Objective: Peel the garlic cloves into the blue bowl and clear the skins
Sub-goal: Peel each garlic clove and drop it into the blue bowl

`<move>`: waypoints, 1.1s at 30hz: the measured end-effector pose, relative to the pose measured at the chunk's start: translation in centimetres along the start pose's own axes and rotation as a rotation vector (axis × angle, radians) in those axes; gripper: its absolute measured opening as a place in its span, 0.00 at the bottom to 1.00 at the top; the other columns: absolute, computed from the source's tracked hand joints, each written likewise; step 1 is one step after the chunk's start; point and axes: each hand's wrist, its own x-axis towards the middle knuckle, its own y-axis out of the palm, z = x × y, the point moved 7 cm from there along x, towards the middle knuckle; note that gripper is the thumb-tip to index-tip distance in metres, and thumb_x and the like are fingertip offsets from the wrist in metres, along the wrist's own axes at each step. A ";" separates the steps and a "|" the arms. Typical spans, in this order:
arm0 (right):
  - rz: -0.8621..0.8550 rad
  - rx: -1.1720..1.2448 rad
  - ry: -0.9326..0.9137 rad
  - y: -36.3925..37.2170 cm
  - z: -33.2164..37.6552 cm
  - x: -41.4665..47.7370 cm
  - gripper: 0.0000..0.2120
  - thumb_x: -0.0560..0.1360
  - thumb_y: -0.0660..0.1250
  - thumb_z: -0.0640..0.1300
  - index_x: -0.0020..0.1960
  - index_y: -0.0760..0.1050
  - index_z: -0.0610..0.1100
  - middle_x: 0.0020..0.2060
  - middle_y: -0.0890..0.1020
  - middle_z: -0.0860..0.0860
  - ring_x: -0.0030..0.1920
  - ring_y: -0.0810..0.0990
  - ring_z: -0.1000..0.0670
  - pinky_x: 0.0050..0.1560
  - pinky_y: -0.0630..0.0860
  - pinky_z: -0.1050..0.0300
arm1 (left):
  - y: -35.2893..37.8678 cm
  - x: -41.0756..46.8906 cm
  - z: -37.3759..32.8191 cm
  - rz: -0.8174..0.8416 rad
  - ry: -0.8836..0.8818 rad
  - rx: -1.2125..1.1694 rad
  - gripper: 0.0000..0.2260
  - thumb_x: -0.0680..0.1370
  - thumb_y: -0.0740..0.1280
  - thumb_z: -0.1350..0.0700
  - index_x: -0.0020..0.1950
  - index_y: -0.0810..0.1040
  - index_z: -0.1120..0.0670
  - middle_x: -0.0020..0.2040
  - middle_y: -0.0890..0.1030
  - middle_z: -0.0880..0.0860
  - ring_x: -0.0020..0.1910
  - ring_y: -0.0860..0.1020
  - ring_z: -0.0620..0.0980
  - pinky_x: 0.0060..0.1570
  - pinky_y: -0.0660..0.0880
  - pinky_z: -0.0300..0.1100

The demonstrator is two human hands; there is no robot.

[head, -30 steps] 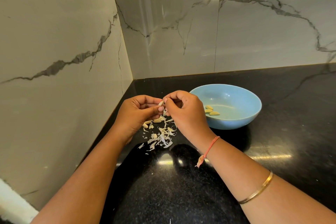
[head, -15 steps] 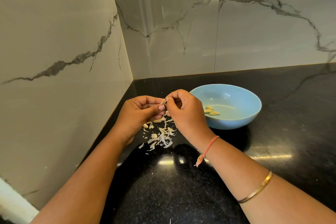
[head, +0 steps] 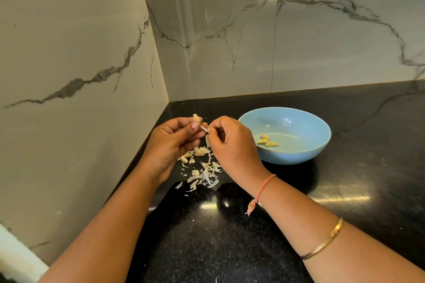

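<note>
There's the round, shallow light-blue bowl [head: 299, 153], upright on the black speckled worktop [head: 230, 236], right of centre. Three peeled pale-yellow garlic cloves [head: 266, 140] lie close together on its floor, towards its left side. Just left of the bowl, the left hand [head: 171, 142] pinches a partly peeled cream garlic clove [head: 196, 118], its tip poking up above the fingertips. A thin papery skin strip [head: 204, 128] runs from it to the right hand [head: 232, 145], which pinches it. Beneath the hands, whitish papery skins [head: 204, 174] lie scattered on the worktop, with a few unpeeled cloves [head: 199, 151] at the upper edge of the heap.
</note>
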 end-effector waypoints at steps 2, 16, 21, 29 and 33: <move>0.024 -0.020 -0.002 0.1 0.0 0.0 0.07 0.77 0.61 0.40 0.46 0.77 0.39 0.40 0.78 0.48 0.39 0.73 0.53 0.34 0.66 0.70 | -0.1 0.0 -0.1 -0.020 -0.007 -0.054 0.11 0.68 0.68 0.57 0.49 0.80 0.56 0.42 0.85 0.51 0.39 0.82 0.42 0.37 0.79 0.32; 0.047 -0.021 0.038 0.0 -0.6 -0.1 0.06 0.75 0.63 0.35 0.48 0.79 0.40 0.44 0.81 0.46 0.42 0.78 0.50 0.42 0.75 0.61 | -0.8 0.3 0.3 -0.074 -0.023 0.028 0.11 0.66 0.70 0.58 0.47 0.81 0.55 0.38 0.84 0.50 0.37 0.82 0.42 0.39 0.79 0.33; -0.025 0.023 -0.006 -0.5 -0.1 0.0 0.07 0.77 0.63 0.40 0.49 0.79 0.41 0.41 0.82 0.47 0.40 0.79 0.52 0.39 0.76 0.61 | -0.4 0.3 0.5 -0.023 -0.033 0.124 0.11 0.65 0.70 0.57 0.46 0.82 0.55 0.38 0.84 0.50 0.38 0.82 0.43 0.40 0.79 0.34; -0.027 0.075 -0.061 -0.5 0.1 0.1 0.05 0.76 0.65 0.41 0.47 0.80 0.42 0.41 0.82 0.48 0.41 0.79 0.53 0.39 0.76 0.65 | 0.1 0.1 0.7 0.031 -0.054 0.193 0.10 0.64 0.71 0.56 0.43 0.83 0.53 0.39 0.85 0.51 0.40 0.82 0.45 0.41 0.79 0.35; -0.040 0.128 -0.022 -0.8 0.0 0.2 0.04 0.75 0.66 0.40 0.45 0.79 0.40 0.38 0.81 0.48 0.38 0.80 0.51 0.38 0.78 0.61 | -0.2 0.1 0.8 0.009 -0.093 0.065 0.10 0.65 0.70 0.56 0.45 0.83 0.55 0.38 0.83 0.52 0.37 0.81 0.44 0.39 0.80 0.35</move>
